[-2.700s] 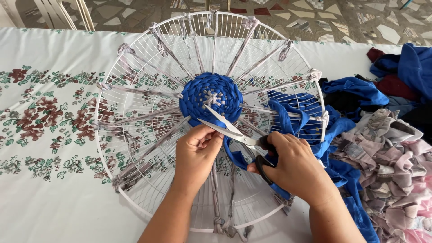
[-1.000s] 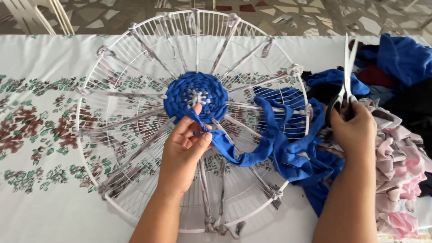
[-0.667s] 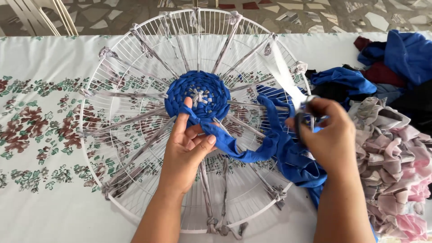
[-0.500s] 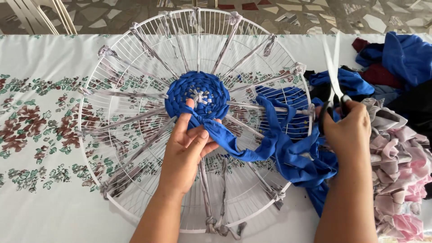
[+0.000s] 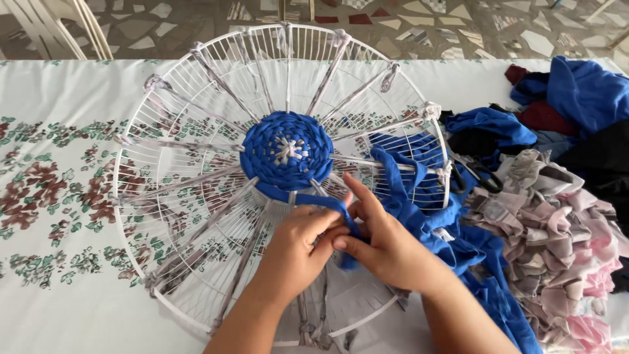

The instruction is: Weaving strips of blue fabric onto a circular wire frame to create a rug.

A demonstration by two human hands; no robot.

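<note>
**Both hands on the blue strip at the wire frame**

Head view, looking down.

Round white wire frame [image 5: 164, 131] lies flat on the desk [image 5: 52, 288], which is covered by a white cloth with a floral print. Pale grey fabric spokes [image 5: 196, 180] run from the frame's hub out to its rim and are knotted there. At the hub sits a blue woven disc [image 5: 287, 152], a tight spiral with a pale knot at its middle.

Blue fabric strip [image 5: 314, 198] leaves the lower edge of the disc and runs right and down into the hands. Left hand [image 5: 295, 252]: fingers curled closed over the strip, just below the disc, resting over the frame's lower spokes. Right hand [image 5: 386, 246]: thumb and fingers pinched on the same strip, index finger stretched toward the disc; it touches the left hand. Past the right hand the strip trails off into a loose heap of blue fabric [image 5: 458, 236] lying across the frame's right rim.

Right of the frame: scissors [image 5: 481, 176] with dark handles lie on the cloth heap, apart from both hands. Near them, a pile of grey and pink rags [image 5: 557, 242]; behind it, dark blue, maroon and black clothing [image 5: 576, 98]. A white chair [image 5: 59, 26] stands beyond the desk, top left.
</note>
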